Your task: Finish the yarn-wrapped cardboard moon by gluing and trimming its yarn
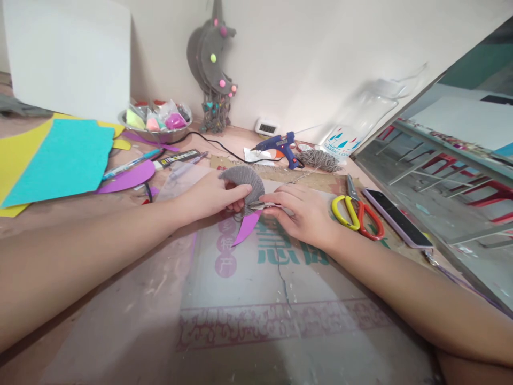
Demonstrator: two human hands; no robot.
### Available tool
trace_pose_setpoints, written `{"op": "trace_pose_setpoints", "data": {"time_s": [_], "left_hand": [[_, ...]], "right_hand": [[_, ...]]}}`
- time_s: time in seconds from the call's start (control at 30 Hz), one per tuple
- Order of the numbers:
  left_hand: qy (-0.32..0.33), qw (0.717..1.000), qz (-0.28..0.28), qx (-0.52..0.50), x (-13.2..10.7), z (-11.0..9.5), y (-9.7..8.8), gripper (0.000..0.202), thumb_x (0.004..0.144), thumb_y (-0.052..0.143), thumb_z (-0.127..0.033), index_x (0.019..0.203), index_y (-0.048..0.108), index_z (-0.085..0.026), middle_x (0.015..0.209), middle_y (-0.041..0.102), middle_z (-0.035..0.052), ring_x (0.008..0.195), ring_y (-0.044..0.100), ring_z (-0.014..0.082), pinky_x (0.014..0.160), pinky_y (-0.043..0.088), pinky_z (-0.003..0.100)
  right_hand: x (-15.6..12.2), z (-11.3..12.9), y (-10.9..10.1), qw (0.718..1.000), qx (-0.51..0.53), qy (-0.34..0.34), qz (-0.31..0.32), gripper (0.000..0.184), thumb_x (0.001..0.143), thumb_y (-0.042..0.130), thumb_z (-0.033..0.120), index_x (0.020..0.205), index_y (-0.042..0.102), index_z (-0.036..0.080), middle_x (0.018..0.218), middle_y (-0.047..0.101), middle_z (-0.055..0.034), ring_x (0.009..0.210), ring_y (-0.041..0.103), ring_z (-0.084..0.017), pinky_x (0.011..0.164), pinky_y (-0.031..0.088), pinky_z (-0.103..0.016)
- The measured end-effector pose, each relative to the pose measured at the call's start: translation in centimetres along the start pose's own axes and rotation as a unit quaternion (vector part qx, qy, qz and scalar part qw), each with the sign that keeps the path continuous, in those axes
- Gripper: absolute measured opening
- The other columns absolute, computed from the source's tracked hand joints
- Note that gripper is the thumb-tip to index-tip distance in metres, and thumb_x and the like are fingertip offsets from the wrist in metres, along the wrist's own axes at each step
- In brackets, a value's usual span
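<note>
My left hand [230, 193] is closed on a crescent moon wrapped in grey yarn [244, 178], the thumb lying across its front. The lower tip of the crescent is bare purple sheet [246, 227]. Pinched in my right hand [302, 209] are slim silver tweezers [260, 205], their points touching the crescent where the yarn ends and the purple begins. Both hands are just above a clear plastic sheet with printed characters. The left fingertips are partly hidden behind the crescent.
Yellow-and-red-handled scissors [358, 214] and a phone [396, 218] lie at right. Behind are a blue glue gun [282, 147], a grey yarn bundle [319, 159] and a glass bottle [352, 128]. A metal bowl [140, 133] and turquoise sheet [60, 160] are at left. A finished-looking grey moon hanging [212, 59] leans at the wall.
</note>
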State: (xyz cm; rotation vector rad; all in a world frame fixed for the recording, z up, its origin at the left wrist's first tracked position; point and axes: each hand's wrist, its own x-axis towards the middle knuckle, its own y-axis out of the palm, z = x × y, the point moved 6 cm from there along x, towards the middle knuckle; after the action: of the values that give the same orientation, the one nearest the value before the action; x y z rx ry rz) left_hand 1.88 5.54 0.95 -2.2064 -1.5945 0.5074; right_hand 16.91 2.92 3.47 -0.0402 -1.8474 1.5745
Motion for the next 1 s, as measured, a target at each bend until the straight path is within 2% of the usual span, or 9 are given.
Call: {"op": "trace_pose_setpoints", "data": {"time_s": [0.6,0.8,1.0], "left_hand": [[0.030,0.999,-0.009,0.024,-0.1,-0.5,-0.1,0.031,0.074,0.048,-0.037,0.053,0.058,-0.017,0.056,0.064,0.0010,0.053,0.057,0.0118,0.051,0.042,0.020],[0.035,0.999,-0.006,0.022,-0.2,-0.7,-0.1,0.030,0.075,0.048,-0.036,0.054,0.059,-0.017,0.057,0.064,0.0007,0.054,0.057,0.0117,0.052,0.042,0.020],[0.023,0.999,0.006,0.024,0.0,-0.2,0.0,0.036,0.077,0.046,-0.041,0.058,0.062,-0.016,0.059,0.065,0.0022,0.056,0.058,0.0122,0.053,0.043,0.020]], "right_hand": [[0.3,1.7,0.0,0.991,-0.117,-0.028,0.056,0.024,0.091,0.042,0.028,0.102,0.060,0.017,0.079,0.060,-0.0046,0.074,0.052,-0.017,0.065,0.035,-0.029],[0.4,1.8,-0.2,0.990,-0.121,-0.044,0.053,0.023,0.091,0.042,0.025,0.100,0.061,0.017,0.079,0.061,-0.0041,0.073,0.051,-0.016,0.063,0.035,-0.029],[0.1,0.9,-0.5,0.997,-0.073,0.000,0.000,0.023,0.088,0.048,0.031,0.101,0.060,0.016,0.081,0.062,-0.0046,0.074,0.054,-0.016,0.065,0.038,-0.028]]}}
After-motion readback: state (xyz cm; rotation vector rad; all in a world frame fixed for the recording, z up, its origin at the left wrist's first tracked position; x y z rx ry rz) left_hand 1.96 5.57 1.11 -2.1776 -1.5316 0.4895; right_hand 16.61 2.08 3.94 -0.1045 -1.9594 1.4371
